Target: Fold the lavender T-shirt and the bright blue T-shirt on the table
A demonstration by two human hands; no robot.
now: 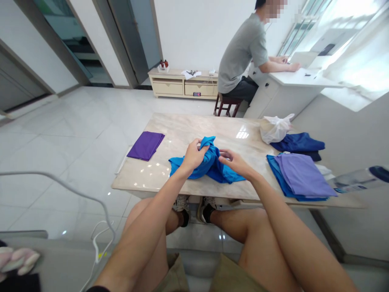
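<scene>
A bright blue cloth (206, 164), perhaps a garment, lies bunched on the marble-topped table (188, 125) in front of me. My left hand (195, 154) pinches a raised fold of it near the top. On the right side of the same cloth, my right hand (233, 161) has its fingers apart, with the fingertips at the edge of the fabric. Whether those fingertips touch it I cannot tell. A folded purple cloth (146, 145) rests flat at the table's left end. To the right, a folded lavender cloth (304, 174) lies over folded blue cloth (278, 178).
Behind the right stack are a dark blue cloth (299, 142) and a white plastic bag (276, 127). A clear bottle (355, 179) lies at the right end. Beyond the table, a person in a grey shirt (240, 52) sits at a white desk (298, 77). A low cabinet (170, 87) stands by the wall.
</scene>
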